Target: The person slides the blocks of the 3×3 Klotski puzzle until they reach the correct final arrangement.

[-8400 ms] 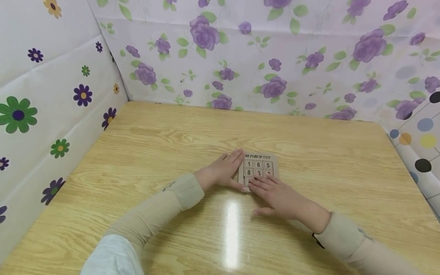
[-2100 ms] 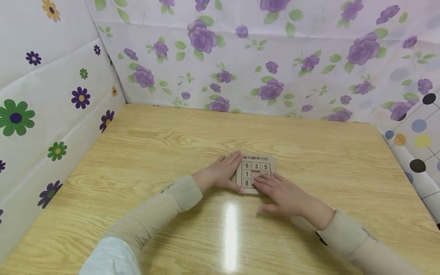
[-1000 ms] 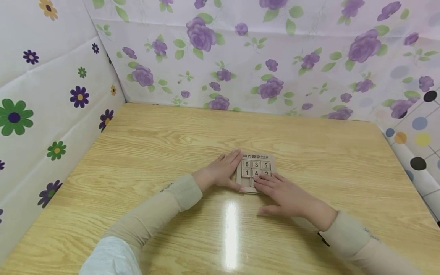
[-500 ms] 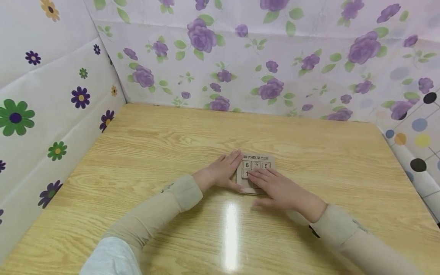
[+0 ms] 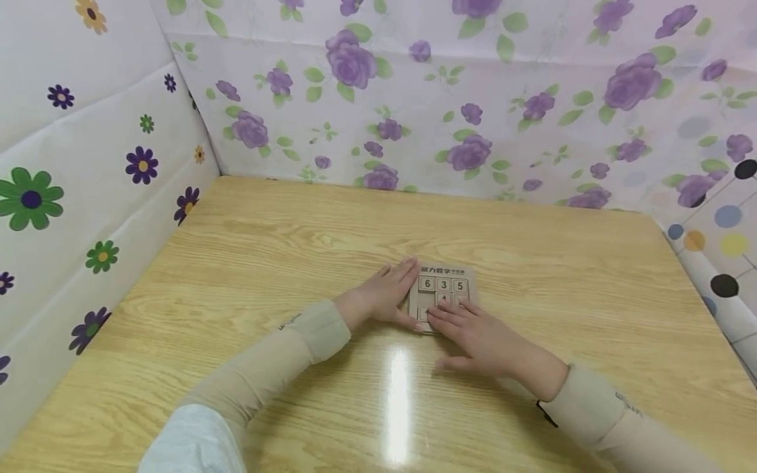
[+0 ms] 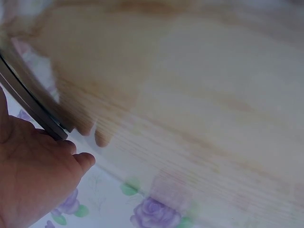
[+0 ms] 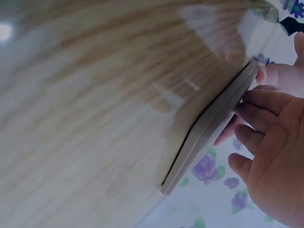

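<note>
A flat number sliding puzzle (image 5: 472, 279) lies on the wooden table, its top row reading 6, 3, 5. In the middle row the left slot is vacant, beside a partly covered 4 tile (image 5: 443, 299). My left hand (image 5: 381, 294) rests along the puzzle's left edge, fingers extended, thumb by its lower left corner. With fairly straight fingers my right hand (image 5: 487, 338) covers the lower right of the puzzle, fingertips on the bottom-left tile (image 5: 422, 313). That tile's number is mostly hidden. The right wrist view shows the puzzle's side edge (image 7: 204, 133) beside the right fingers.
The wooden table (image 5: 296, 249) spreads around the puzzle, with a bright light reflection near its front. A purple-flowered cloth (image 5: 408, 118) hangs behind it. Another flowered cloth (image 5: 118, 203) borders the left, and a dotted one (image 5: 718, 256) the right.
The 1 tile has left the middle-left slot, and a tile now sits in the bottom-left slot. My right hand has drawn slightly back toward me. My left hand stays in place.
</note>
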The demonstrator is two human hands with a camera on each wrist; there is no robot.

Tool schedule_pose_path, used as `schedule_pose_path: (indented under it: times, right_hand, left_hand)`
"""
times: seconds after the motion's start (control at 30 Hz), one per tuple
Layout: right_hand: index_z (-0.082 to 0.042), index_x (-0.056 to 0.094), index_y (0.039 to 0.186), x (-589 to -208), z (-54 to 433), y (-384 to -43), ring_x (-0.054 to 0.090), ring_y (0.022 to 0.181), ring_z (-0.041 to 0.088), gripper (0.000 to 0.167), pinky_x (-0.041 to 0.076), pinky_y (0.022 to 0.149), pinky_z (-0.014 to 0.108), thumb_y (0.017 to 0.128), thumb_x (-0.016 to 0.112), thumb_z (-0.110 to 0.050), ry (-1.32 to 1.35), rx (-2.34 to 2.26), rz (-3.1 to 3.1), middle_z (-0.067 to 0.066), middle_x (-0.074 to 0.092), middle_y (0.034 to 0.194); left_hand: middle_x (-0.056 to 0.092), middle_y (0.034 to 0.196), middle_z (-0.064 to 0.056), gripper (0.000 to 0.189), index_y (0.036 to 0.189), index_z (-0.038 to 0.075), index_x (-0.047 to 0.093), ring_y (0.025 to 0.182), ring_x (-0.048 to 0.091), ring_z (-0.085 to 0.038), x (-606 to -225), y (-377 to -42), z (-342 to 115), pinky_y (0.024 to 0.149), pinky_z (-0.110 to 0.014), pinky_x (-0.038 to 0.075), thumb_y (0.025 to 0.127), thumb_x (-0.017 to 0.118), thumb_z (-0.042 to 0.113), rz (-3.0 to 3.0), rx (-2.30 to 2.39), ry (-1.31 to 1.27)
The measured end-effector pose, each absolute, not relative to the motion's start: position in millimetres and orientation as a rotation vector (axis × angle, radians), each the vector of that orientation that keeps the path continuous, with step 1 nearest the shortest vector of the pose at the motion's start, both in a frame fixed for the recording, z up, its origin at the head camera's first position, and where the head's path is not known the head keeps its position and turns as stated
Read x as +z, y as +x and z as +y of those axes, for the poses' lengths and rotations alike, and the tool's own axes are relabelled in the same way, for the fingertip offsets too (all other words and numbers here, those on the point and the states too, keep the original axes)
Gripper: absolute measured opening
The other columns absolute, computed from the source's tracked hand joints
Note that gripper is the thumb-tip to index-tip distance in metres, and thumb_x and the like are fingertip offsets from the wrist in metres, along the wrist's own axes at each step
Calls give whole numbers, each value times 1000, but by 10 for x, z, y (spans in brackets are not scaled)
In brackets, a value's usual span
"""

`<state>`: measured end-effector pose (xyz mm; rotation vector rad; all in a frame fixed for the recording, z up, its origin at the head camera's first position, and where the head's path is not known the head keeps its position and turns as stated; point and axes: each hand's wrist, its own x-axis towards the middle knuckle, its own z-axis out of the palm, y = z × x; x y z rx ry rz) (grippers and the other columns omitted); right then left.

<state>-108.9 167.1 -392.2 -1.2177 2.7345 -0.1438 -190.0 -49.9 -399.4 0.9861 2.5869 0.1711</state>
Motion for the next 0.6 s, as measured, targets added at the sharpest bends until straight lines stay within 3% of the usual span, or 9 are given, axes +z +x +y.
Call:
schedule_pose_path:
  times: [0.33,0.6]
  right_hand:
    - [2,41,141,-3901,1690,-1249,31,140,36,75,22,116,55,89,58,-49,-1211,-206,2776,17,40,148]
    - [2,36,144,-3956,1662,-1459,28,141,36,80,21,116,54,90,54,-53,-1155,-219,2778,18,35,151]
  left_hand:
    - [-6,160,-12,119,152,4,-1,148,-4,-23,-3982,-1916,-478,121,-43,4,75,61,70,2580,174,992]
    - [-8,160,-12,119,152,4,-1,148,-5,-23,-3966,-1905,-495,121,-43,3,75,61,70,2574,163,979]
